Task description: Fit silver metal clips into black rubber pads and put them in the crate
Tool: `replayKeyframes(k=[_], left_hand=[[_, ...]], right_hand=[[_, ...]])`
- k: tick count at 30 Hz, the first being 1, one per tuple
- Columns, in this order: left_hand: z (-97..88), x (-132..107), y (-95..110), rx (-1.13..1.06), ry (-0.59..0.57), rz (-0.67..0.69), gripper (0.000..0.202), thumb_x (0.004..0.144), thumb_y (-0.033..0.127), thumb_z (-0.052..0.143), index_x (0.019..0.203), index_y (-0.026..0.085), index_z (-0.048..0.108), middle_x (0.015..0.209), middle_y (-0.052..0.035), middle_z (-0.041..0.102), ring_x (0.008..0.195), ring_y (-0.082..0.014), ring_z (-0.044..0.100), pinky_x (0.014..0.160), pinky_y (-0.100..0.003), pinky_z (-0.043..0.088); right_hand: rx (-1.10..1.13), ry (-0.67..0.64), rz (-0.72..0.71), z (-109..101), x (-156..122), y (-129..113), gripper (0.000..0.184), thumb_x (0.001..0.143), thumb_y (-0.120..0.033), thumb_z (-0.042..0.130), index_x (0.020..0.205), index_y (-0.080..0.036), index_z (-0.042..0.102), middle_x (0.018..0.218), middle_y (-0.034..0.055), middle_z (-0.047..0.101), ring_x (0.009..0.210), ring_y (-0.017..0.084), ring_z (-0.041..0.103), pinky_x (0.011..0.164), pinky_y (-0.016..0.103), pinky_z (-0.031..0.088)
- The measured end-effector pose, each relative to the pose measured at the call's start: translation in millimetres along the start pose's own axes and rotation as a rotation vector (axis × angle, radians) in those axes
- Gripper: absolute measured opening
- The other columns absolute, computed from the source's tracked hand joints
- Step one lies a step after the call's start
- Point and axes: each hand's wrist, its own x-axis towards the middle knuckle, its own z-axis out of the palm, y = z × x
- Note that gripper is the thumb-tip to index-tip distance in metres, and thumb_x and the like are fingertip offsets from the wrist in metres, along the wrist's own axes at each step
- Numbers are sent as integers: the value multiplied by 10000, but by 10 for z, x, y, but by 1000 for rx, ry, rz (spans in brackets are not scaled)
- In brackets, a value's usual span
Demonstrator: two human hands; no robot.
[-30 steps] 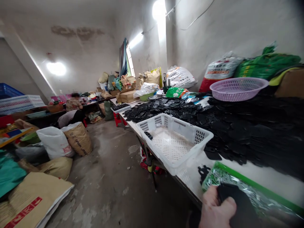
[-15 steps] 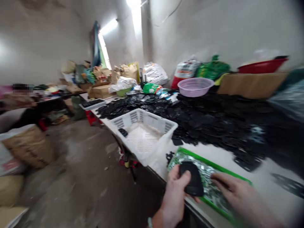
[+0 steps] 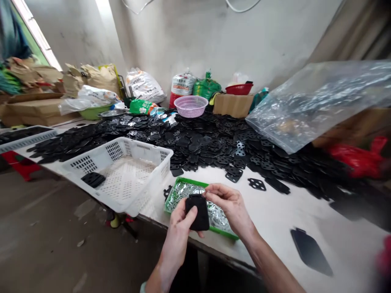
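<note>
My left hand [image 3: 180, 221] grips a flat black plastic plate [image 3: 198, 213] with rounded corners, thumb across its face. At the plate's upper edge, my right hand [image 3: 226, 203] has its thumb and forefinger pinched together; what lies between them is too small to make out. Both hands are above a green tray [image 3: 187, 179] full of small shiny metal pins [image 3: 218, 217]. A white plastic basket [image 3: 143, 187] stands left of the tray, with a few black plates [image 3: 93, 179] stacked in its left corner.
A wide heap of black plates [image 3: 201, 138] covers the back of the table [image 3: 259, 219]. One plate [image 3: 310, 250] lies at the right. Behind the heap are a lilac basket [image 3: 191, 108], sacks [image 3: 145, 86] and a cardboard box [image 3: 232, 106]. Clear plastic sheeting [image 3: 305, 106] hangs at the right.
The view has swung to the right. My right hand has come up from the metal pins to the top edge of the plate, which my left hand still holds.
</note>
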Motion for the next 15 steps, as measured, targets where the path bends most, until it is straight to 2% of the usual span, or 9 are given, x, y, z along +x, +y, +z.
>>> replayKeyframes(k=[8,15], left_hand=[[65,-53,37,-108,-44,-25,280,866,309,637,1112,175,648,929,-52,627,755,-145,541,559,-213,478],[64,-56,12,-46,-52,23,275,892,320,599,1130,186,628,894,-32,606,714,-135,510,537,-214,473]], right_hand=[[152,58,10,56,-44,73,167,689,-316,806,780,-190,744,751,6,695,694,143,584,707,262,452],[42,107,-47,51,-104,26,157,710,-325,786,762,-187,734,761,22,706,715,167,610,693,271,461]])
